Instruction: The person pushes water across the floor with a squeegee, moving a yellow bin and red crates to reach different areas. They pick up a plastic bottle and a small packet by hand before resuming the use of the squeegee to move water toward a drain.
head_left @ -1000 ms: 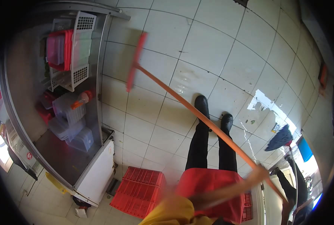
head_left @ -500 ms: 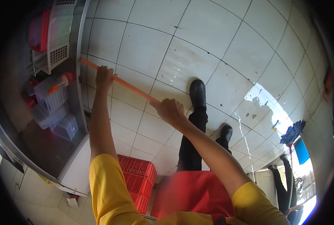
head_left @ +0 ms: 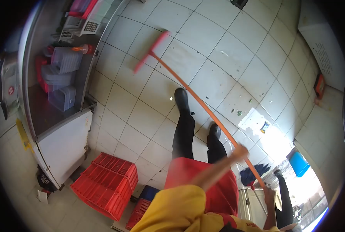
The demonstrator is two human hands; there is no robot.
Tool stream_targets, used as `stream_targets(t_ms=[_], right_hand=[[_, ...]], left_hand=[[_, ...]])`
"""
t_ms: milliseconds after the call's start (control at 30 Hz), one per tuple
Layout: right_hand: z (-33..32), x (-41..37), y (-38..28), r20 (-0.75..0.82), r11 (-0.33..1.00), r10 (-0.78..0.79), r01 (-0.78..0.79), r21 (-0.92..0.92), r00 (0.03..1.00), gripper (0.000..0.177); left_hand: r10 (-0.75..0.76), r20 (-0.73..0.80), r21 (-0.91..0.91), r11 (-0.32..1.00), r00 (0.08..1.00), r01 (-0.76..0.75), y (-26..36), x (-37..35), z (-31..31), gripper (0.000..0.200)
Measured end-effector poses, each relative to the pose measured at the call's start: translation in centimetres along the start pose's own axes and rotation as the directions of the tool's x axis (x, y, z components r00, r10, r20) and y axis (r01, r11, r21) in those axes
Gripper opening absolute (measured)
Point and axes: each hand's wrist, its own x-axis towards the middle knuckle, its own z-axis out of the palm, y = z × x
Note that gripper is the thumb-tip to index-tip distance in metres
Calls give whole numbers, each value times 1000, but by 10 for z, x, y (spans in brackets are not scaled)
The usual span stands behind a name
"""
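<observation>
A floor squeegee with a long orange handle (head_left: 203, 104) runs diagonally across the view, its pink-red head (head_left: 151, 52) on the tiled floor up and to the left. My left hand (head_left: 240, 152) is closed around the handle, in front of my red apron. Lower right, my right hand (head_left: 270, 195) grips the handle near its top end. Small green scraps (head_left: 239, 113) and a small yellow-and-blue packet (head_left: 264, 127) lie on the tiles to the right of the handle.
Steel shelving (head_left: 44, 112) on the left holds clear plastic containers (head_left: 64, 98) and baskets. Red crates (head_left: 106, 185) stand at lower left. Behind my right side are a blue mop (head_left: 254, 174), another person's dark trouser leg (head_left: 284, 197) and a blue bin (head_left: 298, 164).
Both my hands have swung from the left to the right and back, still on the handle. The squeegee head now shows on the floor; my view has turned.
</observation>
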Motion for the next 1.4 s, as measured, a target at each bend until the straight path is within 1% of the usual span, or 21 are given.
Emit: stream_targets(t_ms=[33, 100, 133, 167, 200, 300, 367, 433, 533, 567, 633, 700, 733, 767, 800, 833, 900, 1067, 1133, 1333, 1400], right_hand=[[11, -50, 41, -32, 997, 64, -65, -37, 997, 28], [18, -154, 95, -37, 962, 251, -253, -99, 967, 26], [15, -202, 106, -30, 930, 344, -345, -126, 938, 26], [11, -237, 109, -36, 898, 417, -418, -138, 908, 25], [9, -262, 108, -51, 872, 468, -471, -137, 882, 24], [17, -285, 87, -126, 855, 495, -508, -104, 860, 23], [33, -242, 59, -226, 916, 377, -397, -51, 898, 23], [56, -158, 13, -345, 988, 141, -155, -15, 928, 23], [96, 40, -106, -490, 952, -249, 305, 36, 835, 43], [66, 65, -220, -467, 970, -208, 241, 11, 859, 48], [82, 152, -353, -435, 927, -309, 370, 62, 846, 42], [74, 180, -512, -255, 865, -478, 399, -306, 841, 30], [93, 205, -572, -164, 833, -541, 498, -241, 825, 52], [85, 188, -636, -143, 805, -592, 578, -133, 793, 38], [55, 160, -697, 79, 902, -341, 303, 307, 937, 52], [72, 159, -734, -34, 848, -373, 356, 393, 927, 73], [54, 128, -776, 36, 839, -393, 343, 423, 919, 71], [46, 114, -748, 144, 820, -517, 440, 367, 844, 68], [57, 119, -700, 44, 894, -439, 432, 121, 897, 66], [67, 89, -477, -192, 884, -448, 464, 50, 873, 64], [75, 81, -376, -182, 927, -370, 376, -1, 911, 64]], left_hand=[[-9, 219, -35, 999, 976, 17, 76, -8, -28, 14], [146, 281, -283, 957, 949, -63, 181, -33, -5, 13], [169, 153, -256, 958, 974, -127, 225, -50, 11, 15], [187, 223, -272, 954, 957, -123, 260, -61, 5, 16], [239, 18, -309, 925, 971, -222, 280, -78, 5, 17], [234, 121, -254, 947, 965, -198, 273, -97, -13, 16], [176, 248, -161, 977, 953, -138, 209, -95, -72, 15], [-7, 128, -174, 984, 992, 30, 116, -91, -54, 10], [-85, 18, 210, 974, 996, 79, -87, -91, -141, 6], [-184, -106, 250, 946, 977, 205, -151, -93, -166, 9], [-268, -3, 401, 882, 963, 247, -292, -105, -222, 6], [-203, -134, 696, 678, 970, 238, -436, -137, -264, 8], [-286, -69, 738, 630, 956, 242, -468, -162, -316, 12], [-429, -5, 828, 505, 903, 245, -491, -187, -357, 15], [-466, -60, 874, 403, 883, 273, -506, -217, -388, 16], [-432, -188, 843, 391, 882, 370, -525, -250, -410, 15], [-540, -114, 829, 410, 834, 379, -546, -297, -442, 10], [-682, -72, 777, 419, 727, 470, -515, -355, -402, 14], [-617, -102, 693, 519, 780, 501, -488, -354, -358, 18], [-361, -287, 302, 845, 887, 442, -342, -290, -214, 7], [-388, -71, 417, 825, 919, 381, -269, -244, -168, 5]])
